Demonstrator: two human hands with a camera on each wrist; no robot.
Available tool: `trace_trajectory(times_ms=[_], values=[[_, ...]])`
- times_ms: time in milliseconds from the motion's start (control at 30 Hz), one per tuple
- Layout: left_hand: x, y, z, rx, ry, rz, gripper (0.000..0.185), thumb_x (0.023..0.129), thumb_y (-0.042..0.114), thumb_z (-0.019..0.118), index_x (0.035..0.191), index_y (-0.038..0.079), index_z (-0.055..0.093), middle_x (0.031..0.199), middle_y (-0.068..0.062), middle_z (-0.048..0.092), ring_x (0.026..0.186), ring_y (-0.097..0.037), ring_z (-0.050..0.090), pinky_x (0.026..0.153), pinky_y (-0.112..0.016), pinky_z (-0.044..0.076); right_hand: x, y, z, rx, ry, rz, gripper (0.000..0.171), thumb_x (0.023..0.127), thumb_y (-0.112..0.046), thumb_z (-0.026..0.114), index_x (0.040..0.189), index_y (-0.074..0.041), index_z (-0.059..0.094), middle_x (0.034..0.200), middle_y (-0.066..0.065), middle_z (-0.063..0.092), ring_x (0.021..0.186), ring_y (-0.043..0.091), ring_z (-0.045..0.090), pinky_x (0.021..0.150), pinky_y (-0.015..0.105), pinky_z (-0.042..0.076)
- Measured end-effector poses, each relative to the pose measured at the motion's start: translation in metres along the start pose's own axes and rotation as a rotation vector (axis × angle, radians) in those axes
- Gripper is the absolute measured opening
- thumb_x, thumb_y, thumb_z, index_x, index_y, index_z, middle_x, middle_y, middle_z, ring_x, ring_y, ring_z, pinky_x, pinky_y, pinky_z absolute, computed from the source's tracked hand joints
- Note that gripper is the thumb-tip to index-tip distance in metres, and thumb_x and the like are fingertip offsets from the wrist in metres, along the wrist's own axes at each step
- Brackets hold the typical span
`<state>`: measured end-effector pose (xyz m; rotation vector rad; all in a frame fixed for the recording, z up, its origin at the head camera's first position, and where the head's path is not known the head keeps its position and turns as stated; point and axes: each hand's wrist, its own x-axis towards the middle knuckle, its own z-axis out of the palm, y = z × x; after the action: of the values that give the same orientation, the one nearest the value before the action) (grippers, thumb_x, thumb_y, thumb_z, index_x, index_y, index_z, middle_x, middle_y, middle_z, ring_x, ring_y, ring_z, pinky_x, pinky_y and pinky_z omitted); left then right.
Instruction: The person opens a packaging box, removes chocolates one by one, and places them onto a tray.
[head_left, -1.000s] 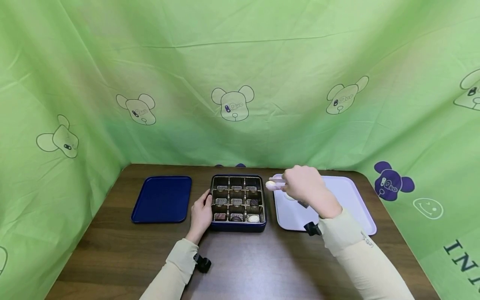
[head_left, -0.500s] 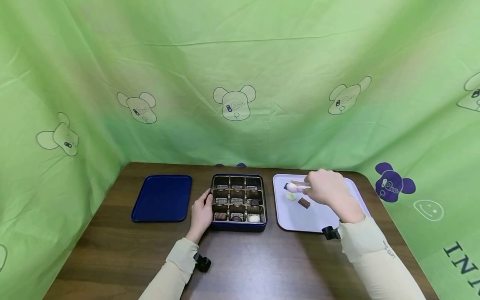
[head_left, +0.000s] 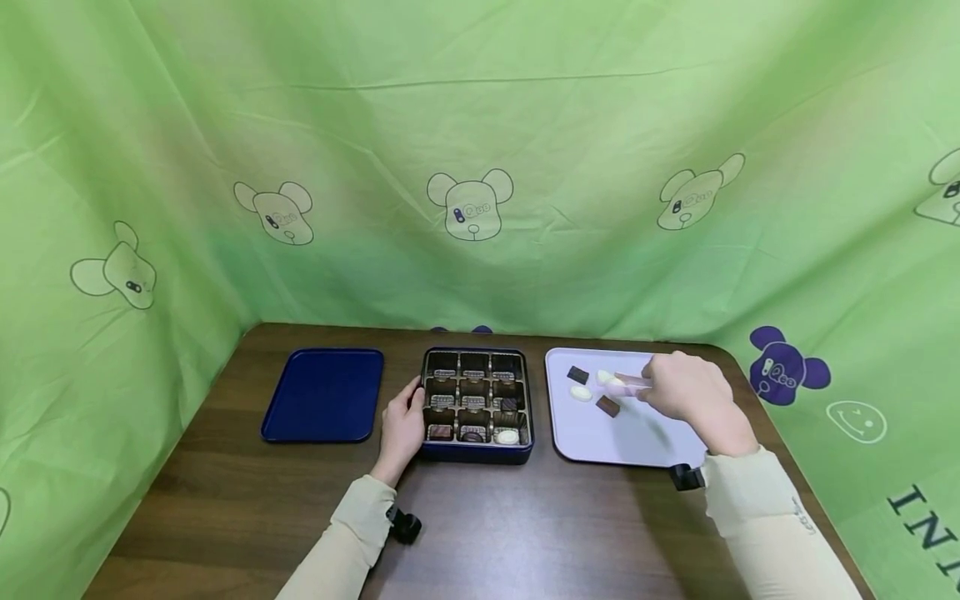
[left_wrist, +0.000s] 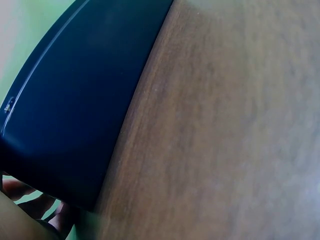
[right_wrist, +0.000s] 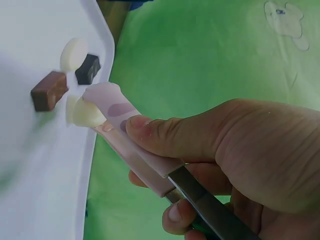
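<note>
My left hand point(head_left: 401, 433) rests against the left side of a dark blue box point(head_left: 474, 454), thumb and fingers at its edge; in the left wrist view the box wall point(left_wrist: 85, 100) fills the upper left. Inside, a divided insert bears several chocolates along its front row and right column. My right hand point(head_left: 690, 392) holds tongs point(right_wrist: 140, 142) with pink tips, low over the white tray point(head_left: 660, 437). A white chocolate point(right_wrist: 87, 112) is at the tongs' tips. Close by lie a dark chocolate point(head_left: 577, 375), another white chocolate point(head_left: 581, 393) and a brown chocolate point(head_left: 608, 406).
A flat dark blue lid point(head_left: 324, 396) lies left of the box on the brown wooden table point(head_left: 480, 533). Green curtain point(head_left: 480, 283) printed with bear heads hangs behind and on both sides. The box stands between lid and tray.
My right hand has moved right with the tongs, from the tray's left edge to over the tray, uncovering the chocolates there. The left hand and box have stayed put.
</note>
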<state>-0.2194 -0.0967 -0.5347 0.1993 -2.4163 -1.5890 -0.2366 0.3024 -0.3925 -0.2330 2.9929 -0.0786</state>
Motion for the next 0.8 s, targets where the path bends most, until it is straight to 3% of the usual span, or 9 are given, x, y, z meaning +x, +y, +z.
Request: trace_trajectory(times_ms=[400, 800], values=[[0.0, 0.001, 0.001, -0.012, 0.003, -0.001, 0.037, 0.105, 0.02, 0.055, 0.138, 0.007, 0.063, 0.134, -0.016, 0.064, 0.128, -0.036, 0.057, 0.106, -0.052, 0.044, -0.001, 0.024, 0.021, -0.008, -0.004, 0.031, 0.039, 0.089, -0.053, 0.069, 0.067, -0.02, 0.065, 0.074, 0.004, 0.059, 0.068, 0.024, 0.052, 0.05, 0.05, 0.042], [0.0, 0.001, 0.001, -0.009, -0.004, 0.0, 0.038, 0.105, 0.02, 0.053, 0.139, 0.006, 0.062, 0.135, -0.017, 0.063, 0.128, -0.037, 0.056, 0.106, -0.053, 0.044, 0.001, 0.029, 0.033, -0.014, -0.017, 0.044, 0.048, 0.088, -0.059, 0.067, 0.068, -0.015, 0.064, 0.076, 0.01, 0.063, 0.066, 0.029, 0.055, 0.049, 0.055, 0.044]])
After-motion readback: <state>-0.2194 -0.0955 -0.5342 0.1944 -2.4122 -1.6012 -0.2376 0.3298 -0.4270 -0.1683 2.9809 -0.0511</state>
